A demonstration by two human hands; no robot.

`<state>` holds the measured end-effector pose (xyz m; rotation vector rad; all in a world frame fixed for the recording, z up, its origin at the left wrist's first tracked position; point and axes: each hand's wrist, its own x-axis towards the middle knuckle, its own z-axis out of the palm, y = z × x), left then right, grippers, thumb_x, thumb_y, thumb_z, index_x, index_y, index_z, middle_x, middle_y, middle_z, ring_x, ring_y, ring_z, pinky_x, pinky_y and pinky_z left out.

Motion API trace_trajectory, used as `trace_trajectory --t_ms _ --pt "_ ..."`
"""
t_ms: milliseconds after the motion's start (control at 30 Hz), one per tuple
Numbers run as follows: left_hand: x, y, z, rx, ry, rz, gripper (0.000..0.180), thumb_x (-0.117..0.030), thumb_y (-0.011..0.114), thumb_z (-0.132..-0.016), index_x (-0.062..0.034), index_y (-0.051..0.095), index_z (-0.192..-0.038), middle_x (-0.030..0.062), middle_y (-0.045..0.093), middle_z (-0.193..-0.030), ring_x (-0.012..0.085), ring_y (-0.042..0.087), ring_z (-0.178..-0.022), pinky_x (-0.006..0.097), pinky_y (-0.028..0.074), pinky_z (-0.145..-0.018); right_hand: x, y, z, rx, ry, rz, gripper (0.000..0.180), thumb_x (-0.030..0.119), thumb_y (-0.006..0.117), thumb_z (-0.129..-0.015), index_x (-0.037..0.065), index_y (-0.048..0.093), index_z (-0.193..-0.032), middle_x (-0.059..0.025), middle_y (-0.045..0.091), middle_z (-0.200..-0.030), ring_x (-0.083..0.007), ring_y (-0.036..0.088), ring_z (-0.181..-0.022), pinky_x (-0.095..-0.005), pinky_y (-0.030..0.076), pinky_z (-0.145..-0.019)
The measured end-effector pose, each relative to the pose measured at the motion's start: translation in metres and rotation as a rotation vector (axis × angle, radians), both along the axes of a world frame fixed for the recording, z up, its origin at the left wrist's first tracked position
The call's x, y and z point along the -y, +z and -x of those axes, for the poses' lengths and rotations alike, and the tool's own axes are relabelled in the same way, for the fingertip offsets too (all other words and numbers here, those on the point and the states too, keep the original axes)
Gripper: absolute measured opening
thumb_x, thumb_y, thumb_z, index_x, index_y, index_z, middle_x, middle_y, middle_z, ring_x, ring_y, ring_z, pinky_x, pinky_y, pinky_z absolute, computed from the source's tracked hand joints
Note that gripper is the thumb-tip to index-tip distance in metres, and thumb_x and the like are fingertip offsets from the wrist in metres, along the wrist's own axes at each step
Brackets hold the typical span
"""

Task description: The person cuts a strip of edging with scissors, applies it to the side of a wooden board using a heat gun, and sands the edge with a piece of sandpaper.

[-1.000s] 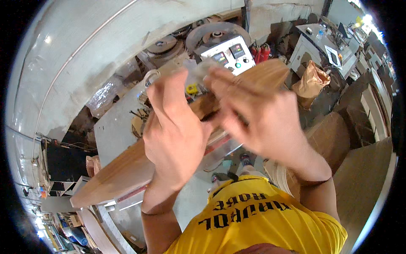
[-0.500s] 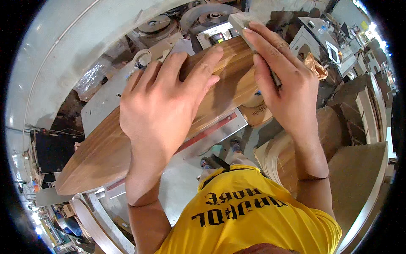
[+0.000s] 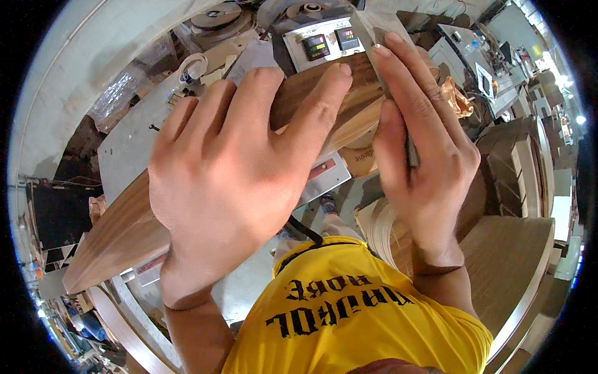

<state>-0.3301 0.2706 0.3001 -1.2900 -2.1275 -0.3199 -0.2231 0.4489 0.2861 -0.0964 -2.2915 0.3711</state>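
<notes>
A long, curved wood-grain panel point(image 3: 118, 234) slants from the lower left toward the upper middle. My left hand point(image 3: 215, 165) lies across its upper part, back of the hand up; its fingers bend over the far edge, fingertips hidden, and the thumb stretches along the wood. At the panel's right end, my right hand point(image 3: 433, 140) grips a flat grey block point(image 3: 377, 23), fingers on one side and thumb on the other. This block stands on its narrow side against the panel's edge; its exact kind I cannot make out.
Behind the panel are a machine's control box point(image 3: 299, 53) with two lit displays and a grey worktop point(image 3: 124, 149) with a tape roll point(image 3: 194, 67). Crumpled brown paper point(image 3: 458, 98) is right of my right hand. Curved wooden panels point(image 3: 511, 268) stand at lower right.
My left hand appears larger and its thumb reaches farther right, closer to the block. My right hand still holds the block at the panel's end. The view has shifted, exposing more of the control box.
</notes>
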Motion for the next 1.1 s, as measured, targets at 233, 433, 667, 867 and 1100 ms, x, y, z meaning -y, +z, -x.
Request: trace_trajectory --t_ms 233,433,667,867,1100 --pt "0.001 -0.004 -0.004 -0.024 -0.014 -0.024 0.044 -0.024 0.084 -0.086 -0.0258 0.081 -0.13 0.0075 0.072 -0.108 0.0277 0.07 -0.085 0.04 0.058 -0.074 0.007 0.003 -0.006 0.025 0.009 -0.005 0.039 -0.005 0.064 -0.098 0.0 0.074 -0.136 -0.0191 0.072 -0.141 -0.0334 0.071 -0.131 -0.0396 0.056 -0.108" --pt "-0.002 -0.002 -0.007 -0.037 -0.017 -0.023 0.043 -0.021 0.083 -0.085 -0.023 0.08 -0.128 0.0071 0.072 -0.108 0.0276 0.07 -0.084 0.04 0.057 -0.072 0.008 0.005 -0.01 0.044 0.012 -0.009 0.04 -0.005 0.064 -0.097 0.001 0.074 -0.136 -0.0188 0.073 -0.141 -0.0331 0.072 -0.129 -0.0394 0.056 -0.107" --pt "0.004 -0.01 -0.004 -0.088 0.015 -0.022 0.04 -0.029 0.082 -0.084 -0.0234 0.076 -0.123 0.0009 0.072 -0.104 0.0234 0.071 -0.085 0.037 0.059 -0.073 0.011 0.014 -0.006 0.079 0.058 -0.081 0.039 -0.001 0.064 -0.098 0.002 0.075 -0.135 -0.0168 0.074 -0.138 -0.0322 0.073 -0.127 -0.0392 0.057 -0.106" --pt "0.006 -0.021 0.0 -0.209 0.052 -0.177 0.02 -0.027 0.074 -0.083 -0.0177 0.073 -0.101 -0.0003 0.065 -0.084 0.0175 0.069 -0.075 0.032 0.053 -0.064 -0.035 0.014 -0.003 0.051 0.0 -0.187 0.036 0.004 0.064 -0.103 0.008 0.075 -0.136 -0.0132 0.074 -0.139 -0.0291 0.073 -0.127 -0.0403 0.059 -0.105" --pt "0.104 -0.016 -0.018 0.056 0.175 -0.263 0.029 -0.022 0.09 -0.083 -0.0201 0.085 -0.111 0.0059 0.08 -0.105 0.0286 0.077 -0.09 0.041 0.062 -0.076 0.037 0.006 0.002 0.139 0.168 -0.118 0.043 0.018 0.069 -0.098 0.01 0.074 -0.14 -0.0137 0.071 -0.145 -0.0312 0.077 -0.119 -0.0434 0.062 -0.098"
